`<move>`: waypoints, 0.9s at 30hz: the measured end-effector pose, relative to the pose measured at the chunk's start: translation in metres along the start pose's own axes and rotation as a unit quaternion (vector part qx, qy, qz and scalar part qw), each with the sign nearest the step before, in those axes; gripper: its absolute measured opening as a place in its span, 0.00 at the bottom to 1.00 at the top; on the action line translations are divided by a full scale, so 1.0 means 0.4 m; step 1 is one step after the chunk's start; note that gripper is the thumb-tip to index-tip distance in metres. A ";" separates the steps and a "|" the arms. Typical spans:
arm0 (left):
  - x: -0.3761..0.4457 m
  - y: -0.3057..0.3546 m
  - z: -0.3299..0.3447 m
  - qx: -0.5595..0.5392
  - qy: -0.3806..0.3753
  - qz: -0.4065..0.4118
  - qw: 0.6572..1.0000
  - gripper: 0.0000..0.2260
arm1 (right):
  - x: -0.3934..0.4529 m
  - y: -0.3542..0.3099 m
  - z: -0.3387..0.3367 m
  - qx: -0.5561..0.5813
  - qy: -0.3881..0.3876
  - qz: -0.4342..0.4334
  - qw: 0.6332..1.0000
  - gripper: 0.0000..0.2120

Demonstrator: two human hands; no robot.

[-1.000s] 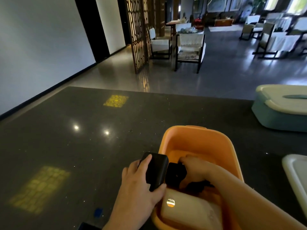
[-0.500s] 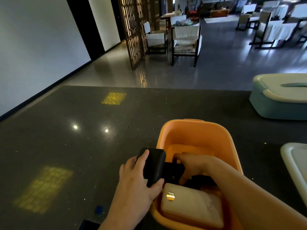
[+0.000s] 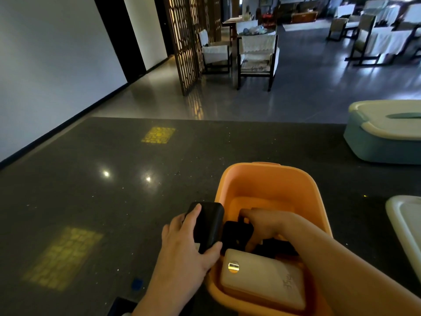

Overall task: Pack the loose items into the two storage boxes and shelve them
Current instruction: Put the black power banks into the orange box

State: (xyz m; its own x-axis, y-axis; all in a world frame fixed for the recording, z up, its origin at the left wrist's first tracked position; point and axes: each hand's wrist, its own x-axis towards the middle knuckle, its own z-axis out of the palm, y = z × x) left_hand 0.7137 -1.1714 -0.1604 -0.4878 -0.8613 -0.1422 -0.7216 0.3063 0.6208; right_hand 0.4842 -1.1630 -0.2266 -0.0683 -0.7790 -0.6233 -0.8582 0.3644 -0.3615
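Observation:
An open orange storage box (image 3: 268, 179) stands on the dark stone table in front of me. My left hand (image 3: 184, 245) grips a black rectangular case (image 3: 208, 223) upright at the box's left rim. My right hand (image 3: 264, 224) reaches down inside the box, fingers on a smaller black item (image 3: 235, 232). A cream case with a round metal clasp (image 3: 262, 277) lies in the near part of the box. More dark items lie under my right wrist, mostly hidden.
A teal storage box with a cream lid (image 3: 385, 131) sits at the far right of the table. A loose cream lid (image 3: 407, 226) lies at the right edge. A small blue object (image 3: 136, 283) and a dark item (image 3: 120, 306) lie near the front edge. Chairs stand beyond the table.
My head has tipped down slightly, so the box sits higher in view. Both hands stay in nearly the same places; the right hand's fingers shifted a little on the black item.

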 end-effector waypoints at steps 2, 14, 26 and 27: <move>-0.002 0.001 -0.003 -0.007 0.002 -0.002 1.000 0.38 | -0.005 -0.001 -0.001 0.000 0.003 -0.002 1.000 0.37; 0.039 0.090 0.020 -0.061 0.081 0.088 0.991 0.40 | -0.213 -0.094 -0.086 0.496 0.055 -0.147 0.854 0.14; 0.124 0.140 -0.018 -0.401 -0.096 -0.020 0.911 0.10 | -0.247 -0.041 -0.123 0.500 0.127 -0.147 0.844 0.11; 0.126 0.141 -0.013 -0.411 -0.090 -0.021 0.907 0.08 | -0.245 -0.041 -0.126 0.428 0.161 -0.140 0.879 0.10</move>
State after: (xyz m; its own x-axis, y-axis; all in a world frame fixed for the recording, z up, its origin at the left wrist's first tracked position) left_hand 0.6510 -1.1996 -0.1286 -0.5947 -0.7619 -0.2565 -0.1670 -0.1949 0.9665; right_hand 0.4792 -1.1185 -0.1247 -0.1736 -0.9527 -0.2494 -0.1775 0.2794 -0.9436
